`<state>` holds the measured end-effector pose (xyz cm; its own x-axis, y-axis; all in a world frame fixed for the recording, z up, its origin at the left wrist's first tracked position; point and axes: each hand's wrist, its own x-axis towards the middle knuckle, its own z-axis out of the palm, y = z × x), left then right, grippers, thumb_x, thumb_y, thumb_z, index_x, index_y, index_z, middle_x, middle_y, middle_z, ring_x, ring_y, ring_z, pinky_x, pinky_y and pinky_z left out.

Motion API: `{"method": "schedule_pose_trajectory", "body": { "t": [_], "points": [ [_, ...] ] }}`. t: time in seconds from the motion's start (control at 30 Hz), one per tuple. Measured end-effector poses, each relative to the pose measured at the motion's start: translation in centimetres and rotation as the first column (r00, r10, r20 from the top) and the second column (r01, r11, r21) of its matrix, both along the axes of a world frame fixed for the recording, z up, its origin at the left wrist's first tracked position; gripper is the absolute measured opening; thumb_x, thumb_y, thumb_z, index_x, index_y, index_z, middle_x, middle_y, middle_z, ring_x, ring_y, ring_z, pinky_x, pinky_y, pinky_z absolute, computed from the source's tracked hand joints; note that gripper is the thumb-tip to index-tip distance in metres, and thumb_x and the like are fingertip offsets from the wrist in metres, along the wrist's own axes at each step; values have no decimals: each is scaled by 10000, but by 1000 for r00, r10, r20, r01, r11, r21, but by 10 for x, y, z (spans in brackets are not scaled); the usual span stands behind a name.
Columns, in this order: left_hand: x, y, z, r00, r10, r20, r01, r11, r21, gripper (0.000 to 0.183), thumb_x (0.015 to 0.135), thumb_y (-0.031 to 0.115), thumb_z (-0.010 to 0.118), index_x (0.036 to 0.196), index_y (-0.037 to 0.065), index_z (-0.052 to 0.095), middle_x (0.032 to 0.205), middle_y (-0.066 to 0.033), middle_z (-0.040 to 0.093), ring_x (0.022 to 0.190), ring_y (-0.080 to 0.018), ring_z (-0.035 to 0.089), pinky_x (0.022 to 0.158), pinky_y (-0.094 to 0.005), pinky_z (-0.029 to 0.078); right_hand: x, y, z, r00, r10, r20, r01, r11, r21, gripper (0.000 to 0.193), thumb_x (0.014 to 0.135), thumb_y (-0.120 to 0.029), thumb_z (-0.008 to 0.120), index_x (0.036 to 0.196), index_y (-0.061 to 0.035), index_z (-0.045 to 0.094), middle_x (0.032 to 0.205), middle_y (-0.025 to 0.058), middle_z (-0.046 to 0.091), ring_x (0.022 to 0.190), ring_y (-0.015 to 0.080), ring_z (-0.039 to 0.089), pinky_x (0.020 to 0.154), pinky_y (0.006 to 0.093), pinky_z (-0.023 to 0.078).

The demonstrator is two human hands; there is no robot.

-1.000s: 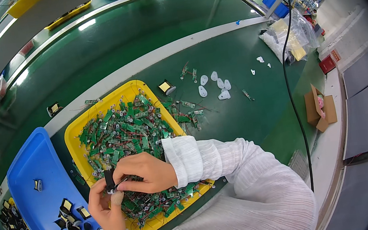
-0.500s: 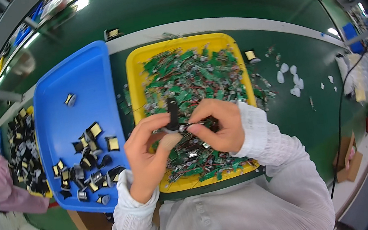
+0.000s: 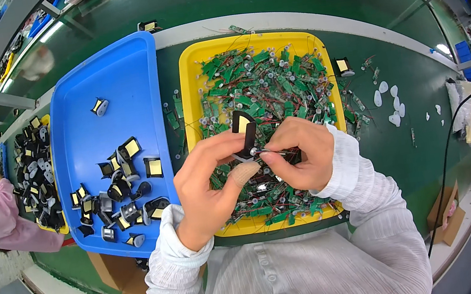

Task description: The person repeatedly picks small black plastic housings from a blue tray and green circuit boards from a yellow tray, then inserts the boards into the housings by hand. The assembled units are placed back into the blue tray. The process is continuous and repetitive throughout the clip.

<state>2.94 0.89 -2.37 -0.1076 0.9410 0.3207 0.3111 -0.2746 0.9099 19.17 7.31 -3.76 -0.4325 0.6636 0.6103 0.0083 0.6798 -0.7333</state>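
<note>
Since the black holder [image 3: 250, 137] has been tipped by the left hand [image 3: 199, 179], its yellow pad [image 3: 242, 124] is now exposed, where only a dark side was shown just before. The holder is gripped between thumb and fingers, above the yellow tray [image 3: 190, 81] of green boards [image 3: 247, 100]. By the right hand [image 3: 308, 149], closed in a pinch, what look like thin dark wires [image 3: 275, 152] are held close by the holder's lower end. Neither grip has been released, so work on this piece is judged unfinished. In the blue tray [image 3: 117, 73], to the left, more holders [image 3: 116, 191] are kept.
</note>
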Motion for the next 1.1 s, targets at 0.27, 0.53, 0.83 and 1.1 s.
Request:
{"method": "schedule_pose_trajectory", "body": {
  "t": [0.27, 0.53, 0.83, 1.1],
  "points": [
    [-2, 1, 1, 996, -11, -87, 15, 999, 43, 258, 698, 67, 714, 915, -23, 609, 963, -161, 614, 922, -258, 605, 728, -297, 507, 0, 1, 2, 998, -27, 61, 20, 994, 111, 179, 623, 24, 706, 734, -31, 576, 644, 71, 569, 517, 213, 538, 452, 294, 424],
    [0, 1, -8, 986, -58, 158, 58, 998, 4, 191, 739, 19, 647, 913, -32, 587, 981, -146, 587, 960, -239, 582, 715, -289, 502, -2, -3, -4, 998, -8, 59, -3, 983, 185, 191, 615, 19, 706, 750, -38, 583, 649, 69, 570, 523, 211, 539, 447, 292, 425],
    [-7, 2, -9, 969, -174, 177, 176, 984, 3, 193, 767, 5, 601, 952, -27, 556, 991, -140, 560, 1030, -244, 536, 806, -310, 468, -5, -5, -1, 995, 65, 78, -66, 998, 14, 159, 647, -8, 691, 757, -31, 579, 678, 71, 574, 549, 229, 543, 478, 303, 426],
    [-5, 4, -8, 983, -107, 147, 103, 994, 37, 171, 747, 12, 628, 903, -28, 571, 966, -144, 578, 1027, -280, 546, 822, -344, 465, -4, -6, 7, 991, 66, 114, -56, 994, -91, 129, 668, -13, 676, 752, -22, 578, 657, 76, 562, 545, 235, 541, 482, 311, 421]
  ]
}}
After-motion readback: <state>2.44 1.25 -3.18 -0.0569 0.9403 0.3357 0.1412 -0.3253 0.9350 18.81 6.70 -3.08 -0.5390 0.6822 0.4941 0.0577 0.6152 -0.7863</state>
